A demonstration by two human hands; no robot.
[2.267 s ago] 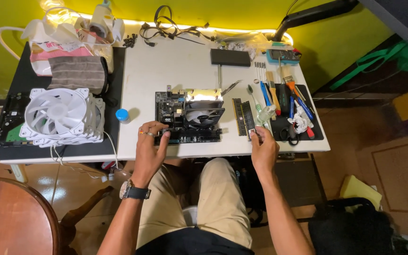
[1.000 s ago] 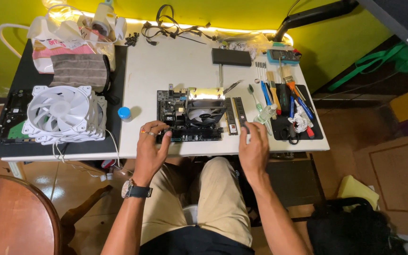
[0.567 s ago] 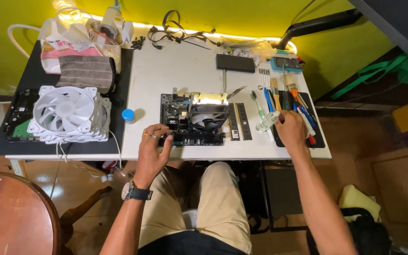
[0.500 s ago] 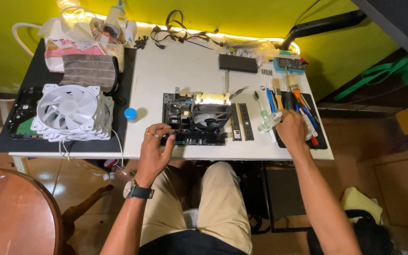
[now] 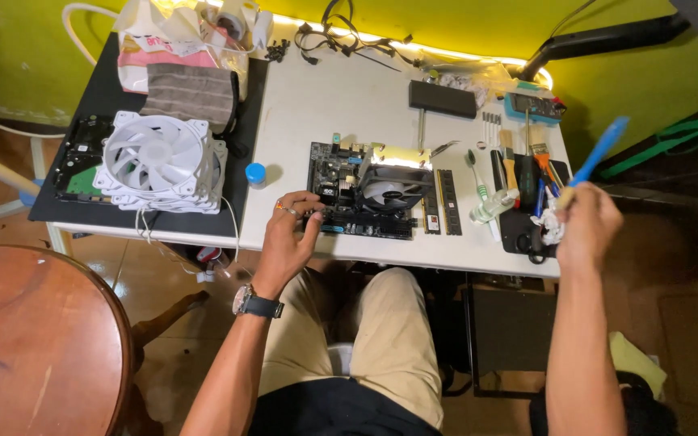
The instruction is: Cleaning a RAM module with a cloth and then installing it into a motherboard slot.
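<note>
A computer motherboard (image 5: 341,190) with a black cooler fan (image 5: 389,190) lies at the front of the white table (image 5: 341,97). My left hand (image 5: 288,238) rests on the board's near left corner, fingers spread on its edge. My right hand (image 5: 587,226) is raised off the table's right end, closed around a blue-handled brush (image 5: 599,153) that points up and to the right. Two memory sticks (image 5: 439,212) lie just right of the board.
A stack of white case fans (image 5: 159,161) sits on a black mat (image 5: 107,89) at left, beside a hard drive (image 5: 78,157). Tools and brushes (image 5: 519,173) lie on the right. A small blue cap (image 5: 257,173), a black box (image 5: 443,98), cables (image 5: 349,36) and a round wooden table (image 5: 34,339) are nearby.
My right hand left the table's front edge, reached to the tools at right, and has lifted the blue brush clear. The left hand stayed on the board's corner.
</note>
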